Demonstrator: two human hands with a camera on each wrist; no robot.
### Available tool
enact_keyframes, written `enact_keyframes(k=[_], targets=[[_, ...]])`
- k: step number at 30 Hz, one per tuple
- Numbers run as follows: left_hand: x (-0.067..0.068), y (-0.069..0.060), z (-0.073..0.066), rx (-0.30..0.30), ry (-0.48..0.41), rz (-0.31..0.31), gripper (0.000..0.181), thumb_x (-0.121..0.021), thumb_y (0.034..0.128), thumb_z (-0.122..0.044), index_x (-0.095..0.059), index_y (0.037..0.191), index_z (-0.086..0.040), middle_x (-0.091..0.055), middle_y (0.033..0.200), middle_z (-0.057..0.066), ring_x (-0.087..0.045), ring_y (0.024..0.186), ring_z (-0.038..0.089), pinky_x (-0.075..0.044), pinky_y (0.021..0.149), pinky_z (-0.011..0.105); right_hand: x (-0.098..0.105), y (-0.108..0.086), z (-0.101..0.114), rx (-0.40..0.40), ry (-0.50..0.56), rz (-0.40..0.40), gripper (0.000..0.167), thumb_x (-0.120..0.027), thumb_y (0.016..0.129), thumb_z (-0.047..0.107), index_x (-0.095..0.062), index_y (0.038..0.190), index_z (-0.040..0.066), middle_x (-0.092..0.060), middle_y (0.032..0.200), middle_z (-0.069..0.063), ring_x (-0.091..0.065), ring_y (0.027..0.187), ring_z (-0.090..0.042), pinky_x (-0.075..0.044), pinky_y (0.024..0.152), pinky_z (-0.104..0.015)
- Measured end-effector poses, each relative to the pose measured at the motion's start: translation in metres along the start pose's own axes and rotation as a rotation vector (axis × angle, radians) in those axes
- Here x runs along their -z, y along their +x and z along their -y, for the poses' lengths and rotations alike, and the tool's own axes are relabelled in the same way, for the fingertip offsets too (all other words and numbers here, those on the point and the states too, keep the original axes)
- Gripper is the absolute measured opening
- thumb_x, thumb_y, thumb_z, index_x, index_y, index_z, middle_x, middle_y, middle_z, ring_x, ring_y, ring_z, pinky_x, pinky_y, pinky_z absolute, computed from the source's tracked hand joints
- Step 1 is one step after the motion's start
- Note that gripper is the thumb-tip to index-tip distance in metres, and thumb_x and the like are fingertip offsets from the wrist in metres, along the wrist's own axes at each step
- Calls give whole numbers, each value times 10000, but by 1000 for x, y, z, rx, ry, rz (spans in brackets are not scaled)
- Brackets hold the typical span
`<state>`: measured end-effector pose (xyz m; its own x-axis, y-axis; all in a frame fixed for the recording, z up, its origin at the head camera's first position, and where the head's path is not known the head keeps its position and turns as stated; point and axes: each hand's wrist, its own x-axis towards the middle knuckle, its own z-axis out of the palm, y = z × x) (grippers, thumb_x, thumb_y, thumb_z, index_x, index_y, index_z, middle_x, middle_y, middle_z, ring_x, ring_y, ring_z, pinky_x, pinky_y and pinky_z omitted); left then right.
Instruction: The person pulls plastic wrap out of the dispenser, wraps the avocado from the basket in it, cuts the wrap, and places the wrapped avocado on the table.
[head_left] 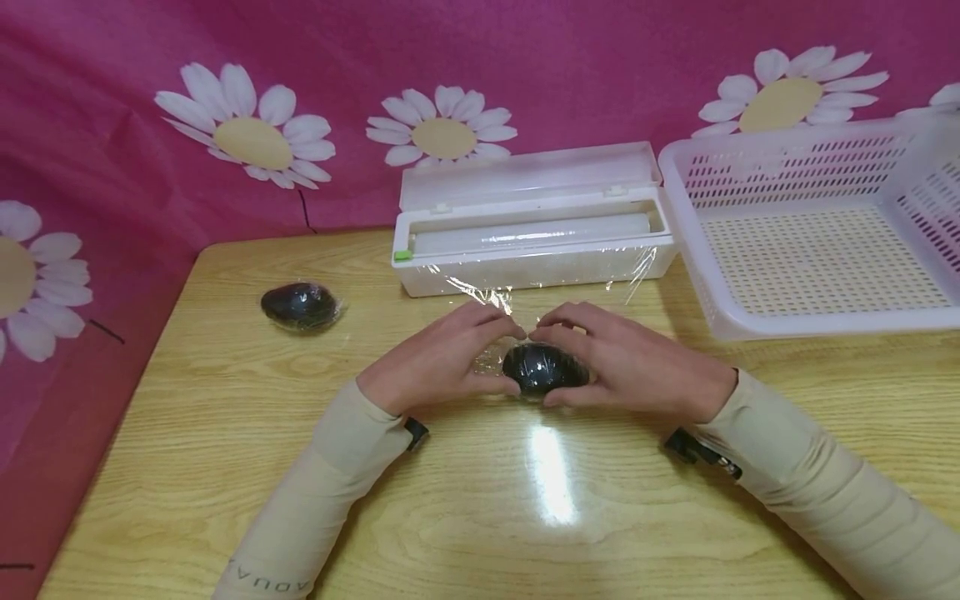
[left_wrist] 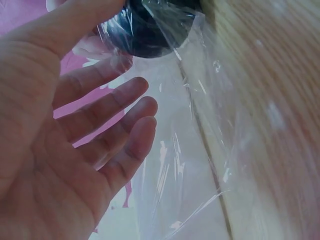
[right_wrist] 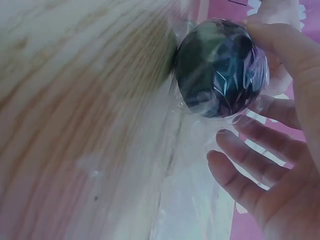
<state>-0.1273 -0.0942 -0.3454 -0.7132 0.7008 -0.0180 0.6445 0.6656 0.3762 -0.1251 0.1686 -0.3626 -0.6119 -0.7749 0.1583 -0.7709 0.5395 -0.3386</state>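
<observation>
A dark, glossy, egg-shaped fruit (head_left: 543,369) lies on the table between both hands, covered in clear cling film (left_wrist: 175,150). My left hand (head_left: 442,357) holds its left end with thumb and forefinger, while the other fingers stay loosely bent off it in the left wrist view. From the other side, my right hand (head_left: 630,362) grips the fruit between thumb and fingers. In the right wrist view the film is wrinkled over the fruit's end (right_wrist: 220,70). Film stretches back toward a white dispenser box (head_left: 532,271), whose roll (head_left: 532,233) shows under the raised lid.
A similar film-wrapped dark fruit (head_left: 300,306) lies at the left of the wooden table (head_left: 225,433). To the right of the box stands a white slotted basket (head_left: 705,275). A pink cloth with daisies (head_left: 330,50) hangs behind. A green slider (head_left: 402,256) sits at the box's left corner.
</observation>
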Motion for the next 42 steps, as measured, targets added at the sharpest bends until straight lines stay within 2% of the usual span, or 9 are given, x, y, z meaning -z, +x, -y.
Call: enact_keyframes(k=[4,10,18,32,42], targets=[[1,0,-1,4,7,12,578,-752,921,-494,-638,1360,-136,-628,1356,34,-565,1284,199,-483,1148,368,0,-1,1,17,-16,-15,653,-707,922,581,-606,1402,150,-579,1408,-32,-587,1245,-185,-557,1048,-386],[1,-1,-1,-4,20,7,542,-728,939,-501,-657,1335,-139,-633,1340,33,-576,1269,185,-495,1134,354,0,-1,2,36,-33,-38,588,-672,953,571,-620,1376,165,-595,1365,-2,-574,1238,-145,-534,1069,-373],[1,-1,-1,-15,24,7,530,-716,944,-512,-664,1322,-145,-647,1328,15,-581,1274,183,-492,1136,359,1,-2,3,37,-20,-22,596,-624,974,594,-611,1399,176,-591,1365,19,-567,1235,-119,-535,1071,-366],[7,-2,-4,1,14,37,541,-711,947,-516,-661,1340,-148,-657,1329,9,-605,1243,175,-507,1122,363,-1,1,3,87,-61,-66,605,-671,957,560,-629,1377,126,-633,1315,-10,-604,1182,-139,-569,1019,-363],[8,-2,-5,-13,24,29,533,-704,951,-518,-666,1332,-147,-674,1288,6,-639,1180,166,-538,1073,361,1,-1,5,102,-58,-89,654,-689,936,575,-626,1378,97,-647,1303,-43,-616,1179,-180,-563,1022,-394]])
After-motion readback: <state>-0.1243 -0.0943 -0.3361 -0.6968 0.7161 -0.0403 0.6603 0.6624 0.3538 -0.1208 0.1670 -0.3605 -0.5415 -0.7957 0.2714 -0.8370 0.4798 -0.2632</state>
